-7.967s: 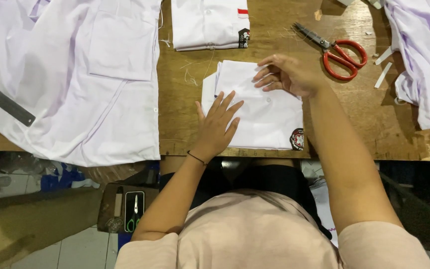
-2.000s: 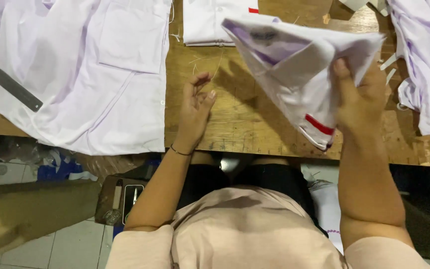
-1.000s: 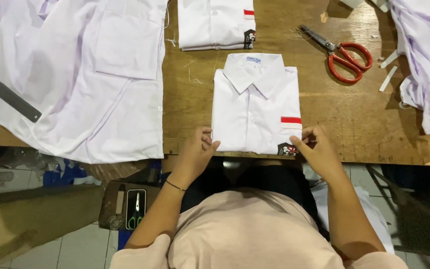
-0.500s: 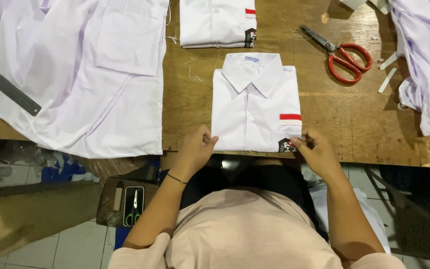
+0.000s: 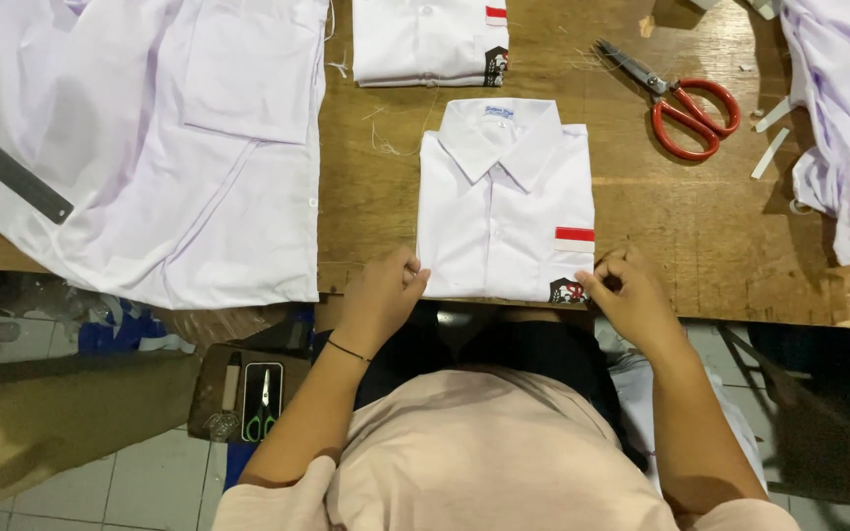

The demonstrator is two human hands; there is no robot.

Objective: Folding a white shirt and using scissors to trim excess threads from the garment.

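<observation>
Red scissors [image 5: 686,110], spread white shirt [image 5: 164,147], ruler [image 5: 7,169].

Worn wooden table [image 5: 366,197] bears a folded white shirt [image 5: 504,211] at its near edge, a second folded shirt [image 5: 425,39] beyond, spread white garments [image 5: 159,147] left, red-handled scissors [image 5: 686,103] right.

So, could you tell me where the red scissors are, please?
In the head view the scissors lie on the table's far right, between the folded shirt and the white cloth pile.
</observation>
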